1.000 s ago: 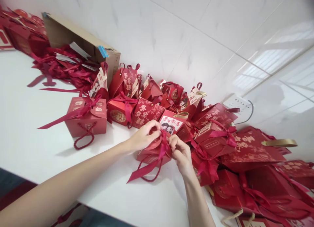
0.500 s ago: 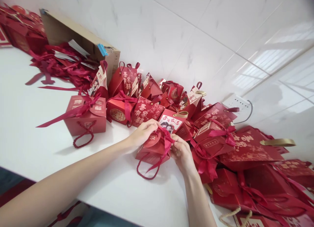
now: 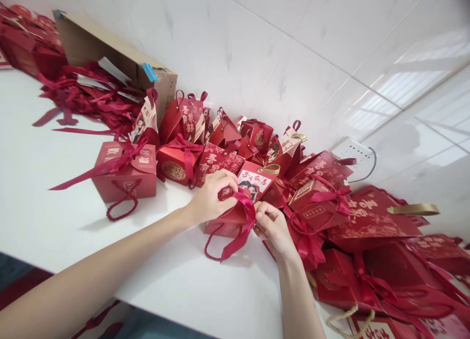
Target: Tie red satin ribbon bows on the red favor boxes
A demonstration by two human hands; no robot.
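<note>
A small red gift box with a twisted cord handle stands on the white table. Across its top runs a dark pink ribbon, with one tail hanging over the front. My left hand is over the box's top left, its fingers curled and pinching the ribbon near the middle. At the box's right side my right hand has thumb and forefinger pressed together on the ribbon. Part of the ribbon and the box top is hidden by my fingers.
Another red box with a tied ribbon stands to the left. Many red boxes lie along the wall and to the right. Behind left, an open cardboard box leans beside piled ribbons. A power strip is by the wall.
My left hand has turned and curled more over the box top. My right hand has shifted slightly down and right, and the ribbon's front tail hangs wider.
</note>
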